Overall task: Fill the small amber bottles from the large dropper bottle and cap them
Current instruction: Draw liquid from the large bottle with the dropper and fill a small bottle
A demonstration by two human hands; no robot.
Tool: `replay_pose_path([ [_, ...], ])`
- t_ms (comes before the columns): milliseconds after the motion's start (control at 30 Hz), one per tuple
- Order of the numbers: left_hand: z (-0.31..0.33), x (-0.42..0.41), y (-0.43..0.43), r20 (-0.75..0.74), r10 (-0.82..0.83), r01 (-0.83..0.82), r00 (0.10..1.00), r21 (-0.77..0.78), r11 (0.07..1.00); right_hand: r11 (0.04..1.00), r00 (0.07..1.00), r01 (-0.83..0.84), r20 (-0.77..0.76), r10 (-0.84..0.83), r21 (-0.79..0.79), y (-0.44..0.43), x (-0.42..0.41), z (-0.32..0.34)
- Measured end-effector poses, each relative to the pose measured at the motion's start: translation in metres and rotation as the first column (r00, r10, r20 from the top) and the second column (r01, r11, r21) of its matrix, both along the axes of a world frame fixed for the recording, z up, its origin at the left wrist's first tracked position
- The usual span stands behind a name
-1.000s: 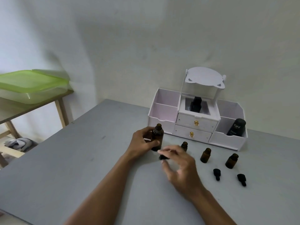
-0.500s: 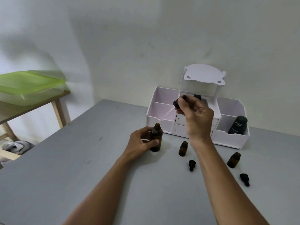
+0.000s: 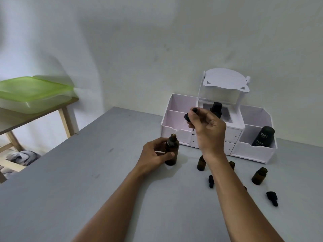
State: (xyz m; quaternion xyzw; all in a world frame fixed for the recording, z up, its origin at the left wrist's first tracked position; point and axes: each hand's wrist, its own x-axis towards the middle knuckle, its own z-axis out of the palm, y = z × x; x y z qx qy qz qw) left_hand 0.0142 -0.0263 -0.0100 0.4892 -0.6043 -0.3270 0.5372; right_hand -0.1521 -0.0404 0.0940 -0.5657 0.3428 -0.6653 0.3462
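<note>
Near the frame's centre, the large dropper bottle [image 3: 172,151] stands upright on the grey bench [image 3: 87,180], mouth up, grasped by the left grip [image 3: 153,154]. Just above, the right grip [image 3: 208,126] pinches the dropper [image 3: 187,117], its pipette slanting down-left toward that mouth. Uncapped small amber bottles [image 3: 259,175] stand at lower right, before a white organiser [image 3: 253,151] against the pale wall [image 3: 157,41].

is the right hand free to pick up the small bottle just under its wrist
Probably not yet: the right hand pinches the dropper over the large bottle. The small bottle stands unblocked below the wrist, so only its full grip hinders it.
</note>
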Motion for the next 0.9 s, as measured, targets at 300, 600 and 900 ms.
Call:
replay_pose_path([
  [300, 0.000, 0.000, -0.001, -0.008, 0.000, 0.000, 1.000, -0.009, 1.000, 0.999, 0.961, -0.005, -0.277, 0.014, 0.034, -0.010, 0.011, -0.010],
  [600, 0.000, 0.001, -0.002, 0.006, 0.006, -0.006, 1.000, -0.023, 1.000, 0.995, 0.881, -0.015, -0.469, 0.058, 0.095, -0.015, 0.010, -0.028],
  [900, -0.003, 0.000, -0.001, 0.029, 0.011, -0.010, 1.000, -0.025, 1.000, 0.999, 0.882, 0.031, -0.471, -0.008, 0.042, -0.012, 0.015, -0.032],
])
